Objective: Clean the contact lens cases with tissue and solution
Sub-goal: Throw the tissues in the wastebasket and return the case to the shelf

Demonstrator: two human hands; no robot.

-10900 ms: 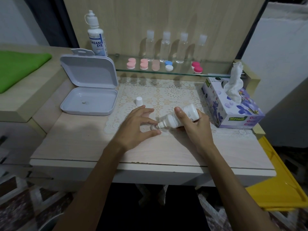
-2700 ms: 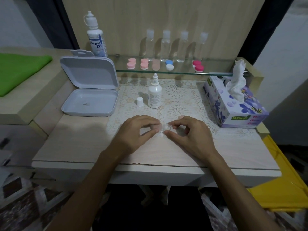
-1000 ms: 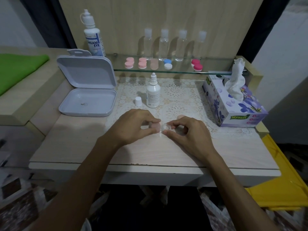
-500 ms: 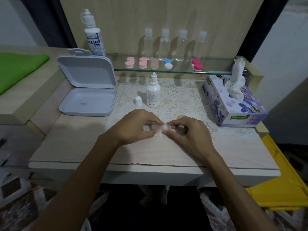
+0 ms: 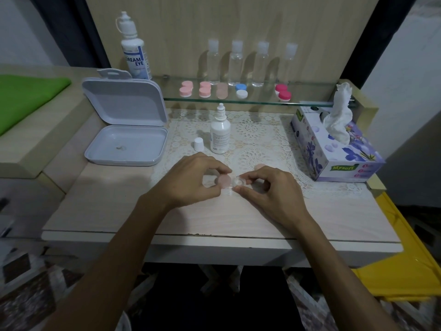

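Note:
A clear contact lens case [image 5: 237, 183] lies on the lace mat at the table's middle. My left hand [image 5: 195, 180] pinches its pale pink cap [image 5: 224, 181] on the left well. My right hand [image 5: 269, 189] pinches the open right well between thumb and forefinger. A second pink cap [image 5: 260, 167] lies on the mat just behind my right hand. The small solution bottle [image 5: 220, 133] stands upright and uncapped behind my hands, with its white cap [image 5: 198, 144] beside it. A tissue box [image 5: 334, 149] with a tissue sticking up sits at the right.
An open grey plastic box [image 5: 125, 144] lies at the left. A glass shelf [image 5: 238, 99] holds several coloured lens cases and clear bottles; a large solution bottle [image 5: 133, 48] stands at its left end. A green cloth [image 5: 26, 96] is far left, a yellow bin [image 5: 405, 266] lower right.
Both hands stay on the lens case with only slight finger movement. Earlier, my right hand held the small bottle over the case; it now stands upright on the mat.

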